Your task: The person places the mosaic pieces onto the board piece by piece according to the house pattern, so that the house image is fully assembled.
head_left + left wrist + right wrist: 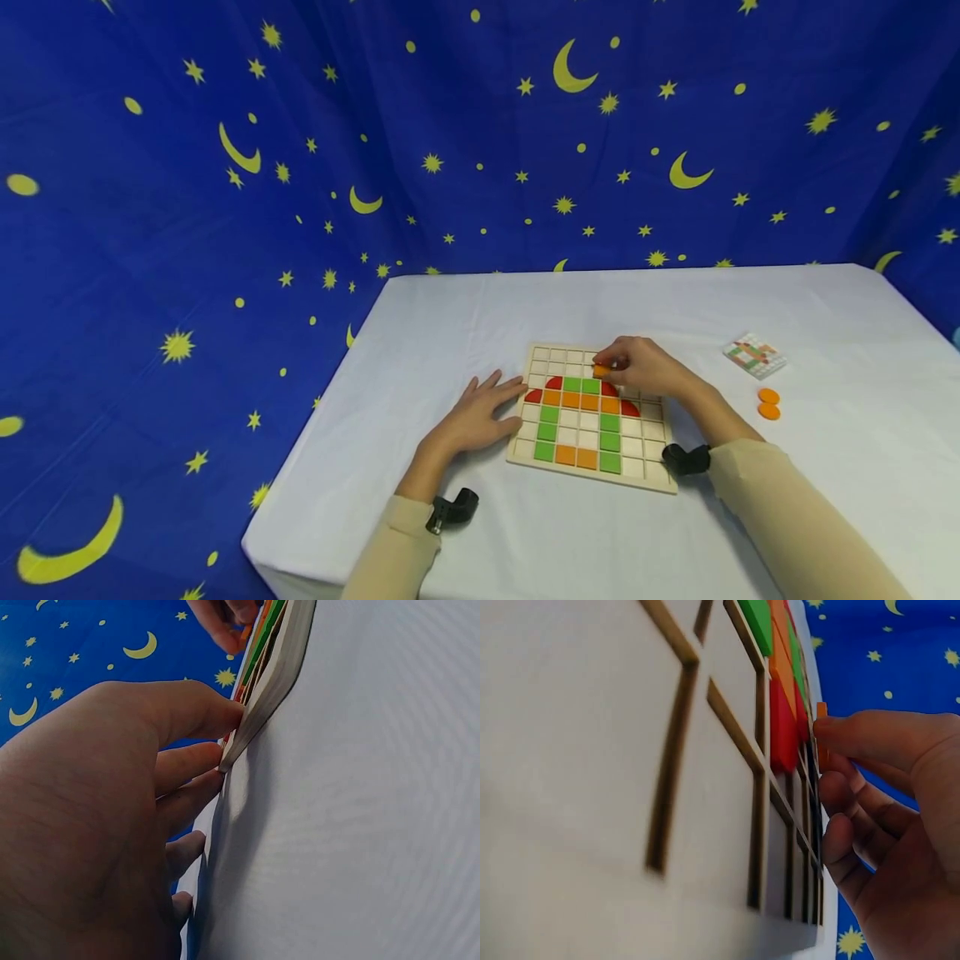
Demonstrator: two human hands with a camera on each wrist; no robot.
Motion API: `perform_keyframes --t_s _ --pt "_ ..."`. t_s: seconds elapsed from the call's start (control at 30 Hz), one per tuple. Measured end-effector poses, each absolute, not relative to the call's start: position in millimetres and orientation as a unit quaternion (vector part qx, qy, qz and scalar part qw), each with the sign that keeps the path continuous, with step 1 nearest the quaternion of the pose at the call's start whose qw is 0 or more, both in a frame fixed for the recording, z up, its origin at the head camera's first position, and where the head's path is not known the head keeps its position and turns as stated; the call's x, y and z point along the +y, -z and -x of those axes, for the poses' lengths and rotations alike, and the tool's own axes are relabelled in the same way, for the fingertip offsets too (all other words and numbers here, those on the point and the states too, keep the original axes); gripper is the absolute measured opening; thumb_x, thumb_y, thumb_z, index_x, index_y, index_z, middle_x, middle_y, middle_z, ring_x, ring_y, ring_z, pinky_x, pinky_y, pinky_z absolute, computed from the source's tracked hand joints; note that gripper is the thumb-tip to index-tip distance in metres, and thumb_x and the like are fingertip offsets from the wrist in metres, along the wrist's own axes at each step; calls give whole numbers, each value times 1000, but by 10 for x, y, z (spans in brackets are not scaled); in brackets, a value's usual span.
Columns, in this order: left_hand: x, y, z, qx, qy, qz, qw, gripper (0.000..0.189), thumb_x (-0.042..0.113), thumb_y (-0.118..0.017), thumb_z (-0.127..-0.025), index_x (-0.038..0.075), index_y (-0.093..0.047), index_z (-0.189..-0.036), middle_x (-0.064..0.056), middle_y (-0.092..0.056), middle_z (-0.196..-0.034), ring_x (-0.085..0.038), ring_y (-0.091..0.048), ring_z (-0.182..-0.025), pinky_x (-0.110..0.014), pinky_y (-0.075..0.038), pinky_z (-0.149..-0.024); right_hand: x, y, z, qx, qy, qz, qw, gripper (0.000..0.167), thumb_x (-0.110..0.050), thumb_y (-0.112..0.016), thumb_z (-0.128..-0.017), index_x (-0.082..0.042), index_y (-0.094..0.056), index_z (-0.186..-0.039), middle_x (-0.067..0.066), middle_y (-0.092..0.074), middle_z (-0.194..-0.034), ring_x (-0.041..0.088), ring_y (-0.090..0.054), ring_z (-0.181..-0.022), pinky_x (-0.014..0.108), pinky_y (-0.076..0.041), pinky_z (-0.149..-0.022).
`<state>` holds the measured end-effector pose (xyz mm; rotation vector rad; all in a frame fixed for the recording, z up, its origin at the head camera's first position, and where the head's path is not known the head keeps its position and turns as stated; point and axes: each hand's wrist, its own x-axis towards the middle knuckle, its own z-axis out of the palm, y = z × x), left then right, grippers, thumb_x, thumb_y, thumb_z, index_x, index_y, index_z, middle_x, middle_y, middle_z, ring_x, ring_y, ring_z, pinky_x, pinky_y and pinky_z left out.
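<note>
A wooden grid board (592,476) lies on the table, with square green tiles (610,423), square orange tiles (566,455) and rounded red pieces (630,408) set in its cells. Fingers spread, my left hand (480,414) rests at the board's left edge. In the left wrist view, its thumb and index fingertip touch the board's side (289,667). My right hand (645,365) pinches a small orange tile (601,371) over the upper rows, just above the green pair. Thumb and fingers partly cover this tile (823,742) in the right wrist view.
To the right of the board lies a small stack of cards (754,356) printed with a coloured grid pattern. Two orange discs (768,412) sit just below it. A white cloth (450,325) covers the table, and a blue star-and-moon curtain (480,142) hangs behind.
</note>
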<state>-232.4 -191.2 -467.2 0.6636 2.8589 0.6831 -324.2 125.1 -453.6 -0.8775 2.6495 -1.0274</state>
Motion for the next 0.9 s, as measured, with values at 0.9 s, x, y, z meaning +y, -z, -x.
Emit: perform_keyframes --t_s 0.9 --pt "-1915 4675 2329 946 -230 -221 60 58 39 -56 -91 25 -44 -146 10 -32 -152 -21 -12 -145 -48 -2 -115 1117 4528 3223 895 329 289 87 22 -13 -66 -89 -10 -74 -110 2 -63 -105 19 -54 -87 36 -48 -75"
